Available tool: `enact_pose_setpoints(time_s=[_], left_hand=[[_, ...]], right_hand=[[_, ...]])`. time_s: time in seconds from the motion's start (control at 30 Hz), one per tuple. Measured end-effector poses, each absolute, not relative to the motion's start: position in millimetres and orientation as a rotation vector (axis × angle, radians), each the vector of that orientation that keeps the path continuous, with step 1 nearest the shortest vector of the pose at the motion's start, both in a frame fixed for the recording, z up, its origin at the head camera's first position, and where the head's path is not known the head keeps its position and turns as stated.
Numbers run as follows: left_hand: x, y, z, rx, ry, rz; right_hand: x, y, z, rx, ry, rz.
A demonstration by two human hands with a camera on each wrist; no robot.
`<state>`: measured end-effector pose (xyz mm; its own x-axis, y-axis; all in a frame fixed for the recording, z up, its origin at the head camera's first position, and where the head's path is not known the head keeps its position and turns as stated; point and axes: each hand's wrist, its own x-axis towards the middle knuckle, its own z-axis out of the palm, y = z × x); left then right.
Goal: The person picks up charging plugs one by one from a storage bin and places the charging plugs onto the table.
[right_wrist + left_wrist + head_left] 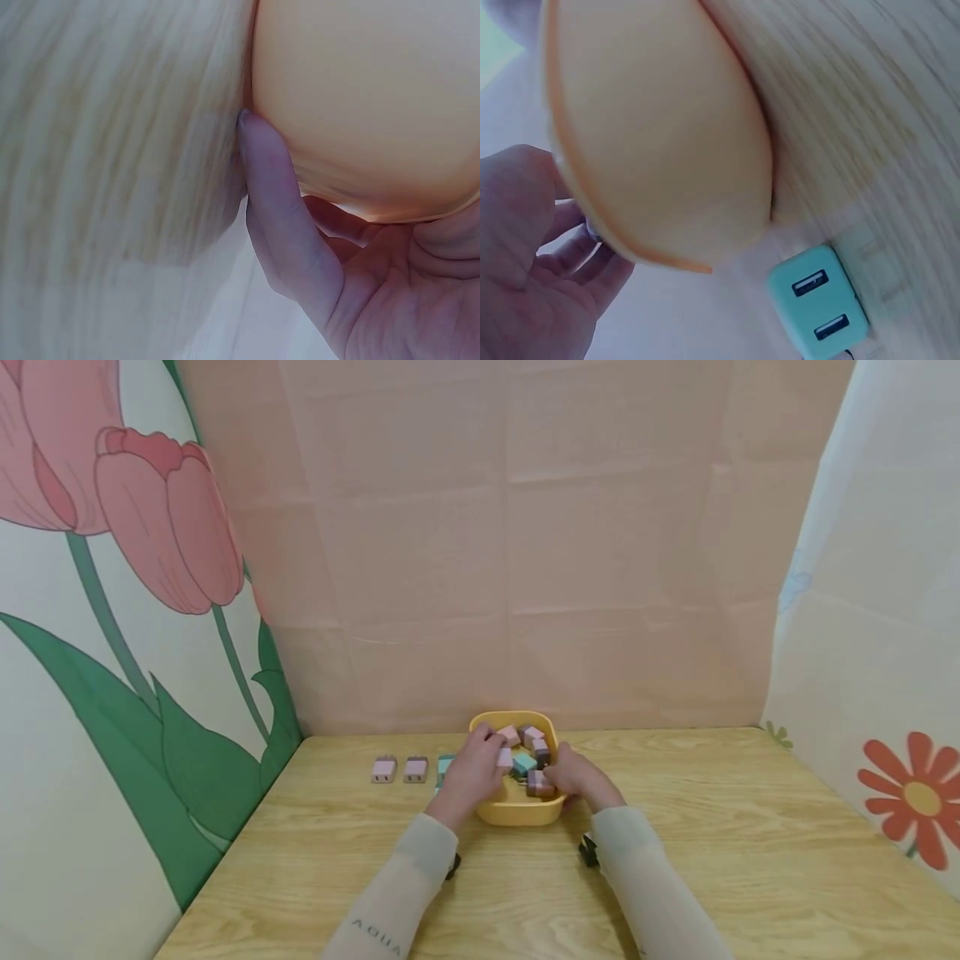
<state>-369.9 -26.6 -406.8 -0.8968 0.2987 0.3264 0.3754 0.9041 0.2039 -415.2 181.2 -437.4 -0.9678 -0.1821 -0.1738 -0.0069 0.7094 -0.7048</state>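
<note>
A yellow plastic basket (519,814) stands near the back of the table and holds several USB charger plugs in pink, lilac, teal and brown tones. Over its left side, my left hand (474,768) reaches in and pinches a lilac charger (505,758); in the left wrist view the basket wall (660,142) hides most of it. My right hand (581,777) grips the basket's right side, its fingers (270,172) lying along the outer wall in the right wrist view. Inside, a teal charger (524,766) and a brown-pink charger (540,783) lie between the hands.
Left of the basket, two lilac chargers (384,769) (416,769) lie in a row on the wooden table (300,860). A teal charger (819,300) is beside them, partly covered by my left hand in the head view. A pink sheet (510,543) hangs behind the table.
</note>
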Motion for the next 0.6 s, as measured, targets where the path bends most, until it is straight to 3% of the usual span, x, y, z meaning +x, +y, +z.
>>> enact_pose_setpoints(time_s=[0.6], left_hand=[[-335, -55, -365, -0.36, -2.864, -0.657]], right_hand=[[-414, 188, -437, -0.183, 2.7, -1.11]])
